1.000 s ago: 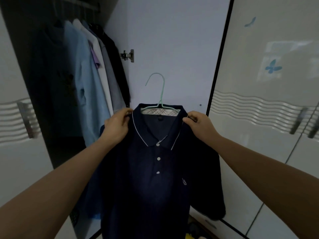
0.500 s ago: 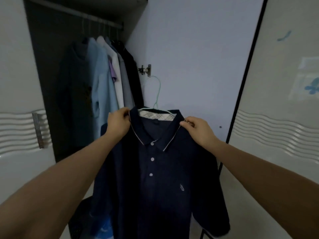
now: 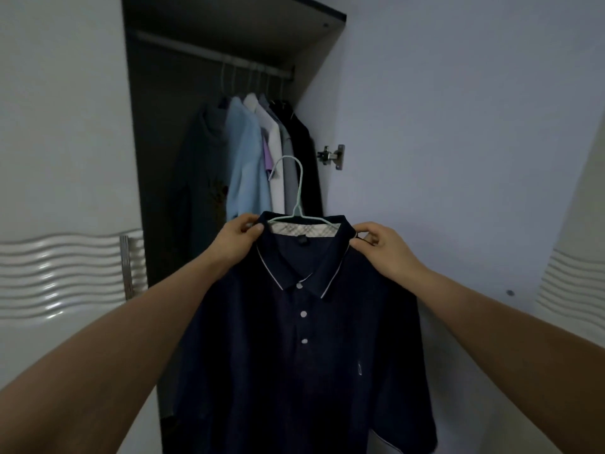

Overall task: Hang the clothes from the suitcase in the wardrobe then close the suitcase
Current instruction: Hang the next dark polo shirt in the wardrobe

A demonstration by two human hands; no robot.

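A navy polo shirt (image 3: 294,348) with white buttons hangs on a pale green hanger (image 3: 296,188) in front of me. My left hand (image 3: 237,239) grips the shirt's left shoulder at the collar. My right hand (image 3: 381,245) pinches the right shoulder by the collar. The hanger's hook stands up free, below the wardrobe rail (image 3: 212,57). Behind it the wardrobe (image 3: 157,132) is open. The suitcase is out of view.
Several shirts (image 3: 248,158) hang bunched at the rail's right end, dark, light blue, white and black. The open door's inner face (image 3: 442,126) with a hinge (image 3: 332,155) stands right. A closed door with a metal handle (image 3: 126,267) stands left.
The view has tilted up, so the rail and wardrobe top now show. Both hands have kept their hold and the shirt has risen toward the rail.
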